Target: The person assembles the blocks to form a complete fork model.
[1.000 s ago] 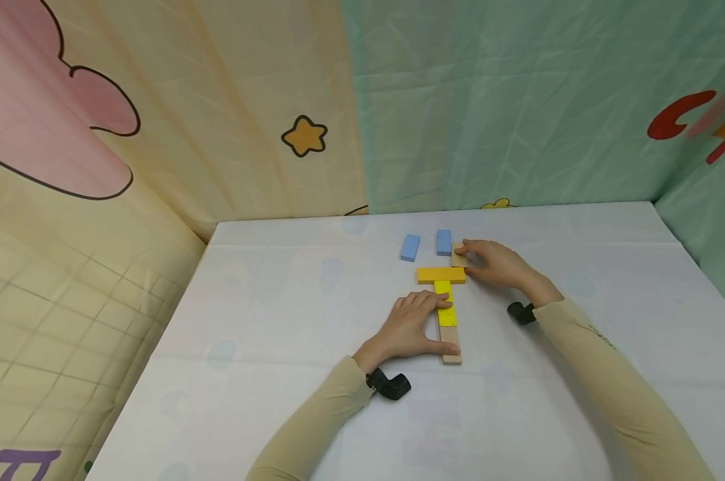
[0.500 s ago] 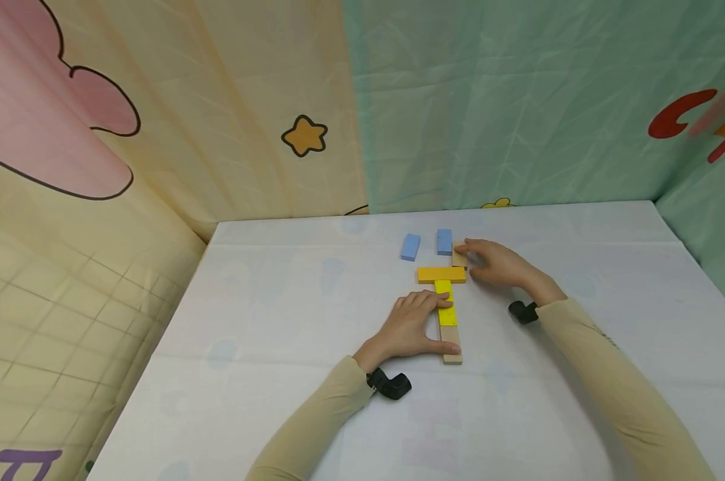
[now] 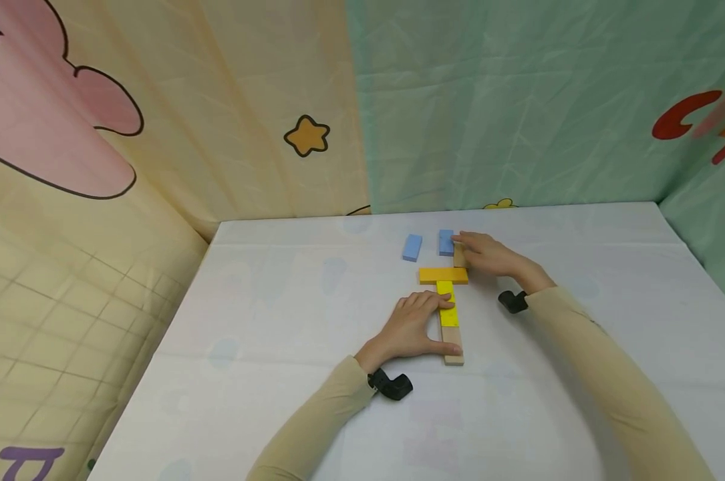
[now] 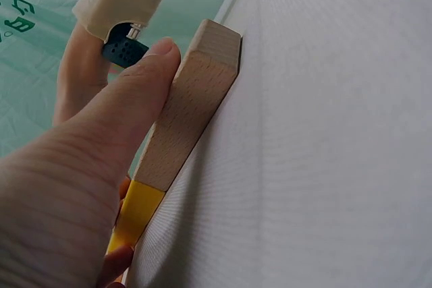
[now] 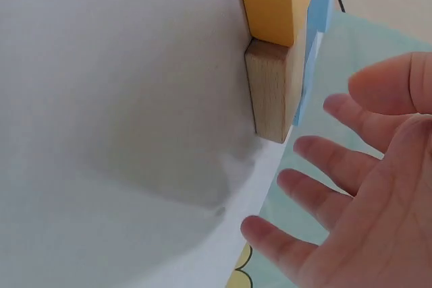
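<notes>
On the table, a yellow block (image 3: 450,318) and a plain wooden block (image 3: 452,335) lie end to end, below a crosswise orange block (image 3: 444,276). My left hand (image 3: 405,330) rests along this row, thumb on the wooden block and fingertips over the yellow one. In the left wrist view the thumb lies against the top of the wooden block (image 4: 185,102). Beyond the orange block's right end is another wooden block (image 3: 460,258). My right hand (image 3: 490,256) hovers beside it with fingers spread; the right wrist view shows that wooden block (image 5: 268,92) apart from the fingers.
One blue block (image 3: 446,242) stands close left of the far wooden block. Another blue block (image 3: 412,248) lies farther left, slightly tilted. Behind the table's far edge hangs a printed curtain (image 3: 494,120).
My right hand has let go of the far wooden block, and its fingers have straightened and reached toward the nearer blue block. The left hand keeps its place.
</notes>
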Tool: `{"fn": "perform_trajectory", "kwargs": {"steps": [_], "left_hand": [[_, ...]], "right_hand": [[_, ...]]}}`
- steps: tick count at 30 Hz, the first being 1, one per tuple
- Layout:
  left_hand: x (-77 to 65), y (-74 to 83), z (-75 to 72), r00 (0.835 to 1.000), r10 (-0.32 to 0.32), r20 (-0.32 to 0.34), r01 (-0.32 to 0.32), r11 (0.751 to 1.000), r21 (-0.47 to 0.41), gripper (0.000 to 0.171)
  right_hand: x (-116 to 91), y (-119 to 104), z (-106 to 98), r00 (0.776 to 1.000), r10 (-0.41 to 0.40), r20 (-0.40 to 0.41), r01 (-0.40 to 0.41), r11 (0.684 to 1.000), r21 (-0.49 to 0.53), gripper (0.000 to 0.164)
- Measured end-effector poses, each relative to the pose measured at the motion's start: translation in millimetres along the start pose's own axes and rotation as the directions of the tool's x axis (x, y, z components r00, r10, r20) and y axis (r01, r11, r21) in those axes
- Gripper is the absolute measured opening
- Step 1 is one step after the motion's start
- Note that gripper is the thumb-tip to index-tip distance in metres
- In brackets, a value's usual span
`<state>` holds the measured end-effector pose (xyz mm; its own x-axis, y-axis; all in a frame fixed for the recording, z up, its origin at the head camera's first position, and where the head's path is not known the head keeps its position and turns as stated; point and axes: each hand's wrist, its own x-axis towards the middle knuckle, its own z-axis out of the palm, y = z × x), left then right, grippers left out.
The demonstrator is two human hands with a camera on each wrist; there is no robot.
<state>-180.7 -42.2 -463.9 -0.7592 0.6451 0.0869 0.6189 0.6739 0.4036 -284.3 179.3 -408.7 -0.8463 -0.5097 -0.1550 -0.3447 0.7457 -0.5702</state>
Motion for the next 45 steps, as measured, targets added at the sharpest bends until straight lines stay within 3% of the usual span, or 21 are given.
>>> {"fn": "perform_trajectory", "kwargs": {"steps": [7,15,23,45], "left_hand": [[-0.8,1.3,0.4,1.000,0.003,0.004,-0.003,1.000,0.000,0.080],[-0.1,1.0,-0.4,1.000,0.008,-0.001,-0.008,1.000,-0.003,0.079],[-0.2,1.7,-0.2,1.000,0.009,-0.002,-0.009,1.000,-0.008,0.079],[0.1,-1.6,0.3,1.000,0.011,-0.011,-0.012,1.000,-0.009,0.079]], "right_hand": [[8,-6,6,0.999,0.041,0.002,-0.040,0.987,-0.154,0.050],[14,-11,11,0.999,0.041,-0.011,-0.042,0.978,-0.205,0.048],[18,-20,10,0.999,0.038,-0.012,-0.040,0.973,-0.227,0.049],[6,-19,17,0.999,-0.049,-0.006,0.046,0.967,-0.250,0.045]]}}
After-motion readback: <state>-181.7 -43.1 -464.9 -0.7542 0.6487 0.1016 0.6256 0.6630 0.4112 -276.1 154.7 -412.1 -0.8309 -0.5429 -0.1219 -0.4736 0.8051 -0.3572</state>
